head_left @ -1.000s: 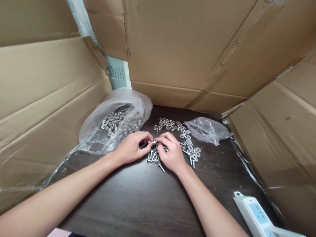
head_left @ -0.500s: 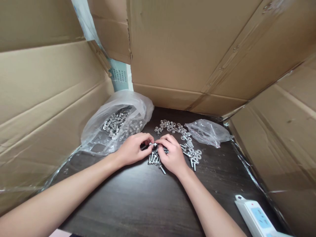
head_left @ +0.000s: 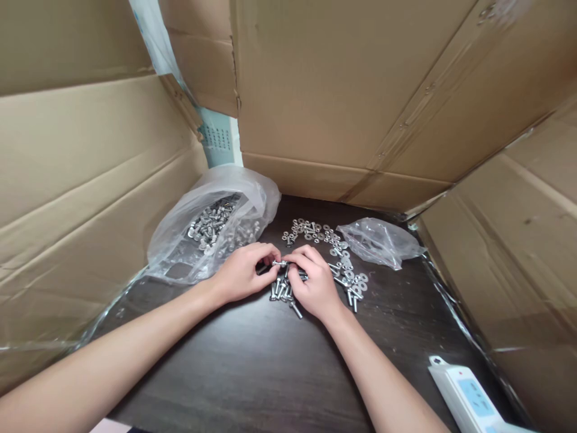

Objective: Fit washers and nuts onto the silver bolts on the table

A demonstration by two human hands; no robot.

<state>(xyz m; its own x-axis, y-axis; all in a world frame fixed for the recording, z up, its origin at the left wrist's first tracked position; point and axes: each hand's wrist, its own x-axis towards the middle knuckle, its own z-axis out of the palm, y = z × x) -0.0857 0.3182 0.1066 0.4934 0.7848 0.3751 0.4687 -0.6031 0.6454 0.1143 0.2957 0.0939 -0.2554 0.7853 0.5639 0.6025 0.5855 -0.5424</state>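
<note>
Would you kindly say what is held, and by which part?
A bolt, pinched near one end by the left hand; the right hand is at its other end, its exact grip hidden.

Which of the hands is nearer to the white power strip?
Right. The right hand is ahead and to the left of the power strip; the left hand is farther left, beyond the right one.

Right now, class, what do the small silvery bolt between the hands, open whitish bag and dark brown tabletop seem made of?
Small silvery bolt: bright metal, probably steel, as it glints.
Open whitish bag: cloudy plastic film, judging by its soft folds.
Dark brown tabletop: wood or imitation laminate, smooth, with faint grain and sheen.
</note>
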